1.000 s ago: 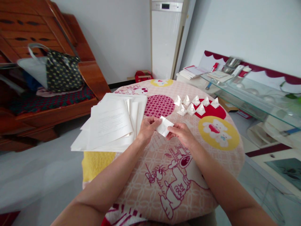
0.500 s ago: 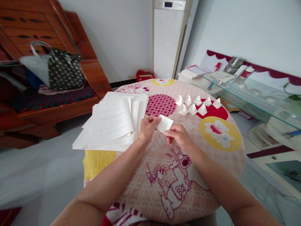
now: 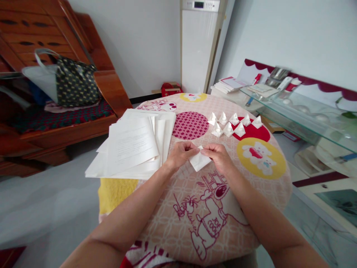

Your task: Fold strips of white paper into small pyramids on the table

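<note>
A small folded white paper is held over the middle of the round table, between both hands. My left hand pinches its upper left edge with closed fingers. My right hand pinches its upper right edge, fingertips almost meeting the left ones. The paper hangs down from the fingers as a pointed flap just above the pink cartoon tablecloth.
A loose stack of white sheets lies at the table's left edge, partly overhanging. Several small folded white paper shapes sit in two rows at the far right. A glass shelf stands to the right, a wooden bench with a bag to the left.
Both hands came together and lowered the paper toward the table. The right hand, apart from it half a second ago, now pinches it again. The paper has turned with its point downward.
</note>
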